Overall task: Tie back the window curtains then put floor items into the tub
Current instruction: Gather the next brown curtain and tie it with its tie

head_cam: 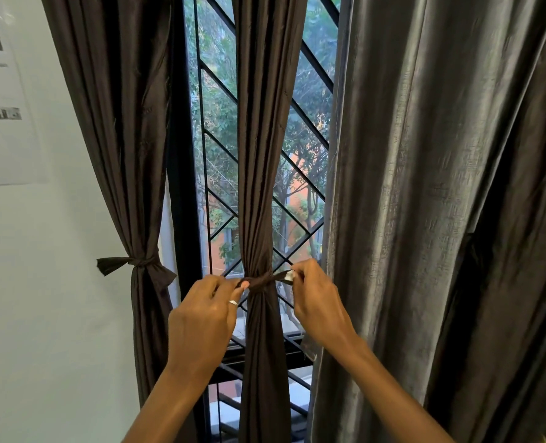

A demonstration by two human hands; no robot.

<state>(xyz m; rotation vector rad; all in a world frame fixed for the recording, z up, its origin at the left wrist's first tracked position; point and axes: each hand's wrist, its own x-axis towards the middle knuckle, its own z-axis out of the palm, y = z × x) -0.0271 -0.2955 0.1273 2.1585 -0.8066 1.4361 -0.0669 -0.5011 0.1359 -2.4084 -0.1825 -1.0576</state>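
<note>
Our left hand point(201, 314) pinches one end of the dark tie point(260, 281) wrapped round the middle curtain point(265, 155). Our right hand point(316, 305) pinches the other end, with a small white tag point(289, 275) at our fingertips. Over at the window's left edge, the left curtain point(121, 155) is already tied, and the grey curtain point(425, 219) hangs loose on the right. Sadly the printed sheet point(0, 107) on the wall is too blurry to read.

Middle curtain point(265, 155): dark brown woven cloth, slubbed, faint sheen. Tie band point(260, 281): same cloth. Right curtain point(425, 187): grey cloth, glossier, coarse slub. Grille point(315, 63): black metal, matt. Wall point(41, 282): smooth, matt paint. Wall sheet point(6, 123): plain paper. Ring point(233, 303): polished silvery metal.
</note>
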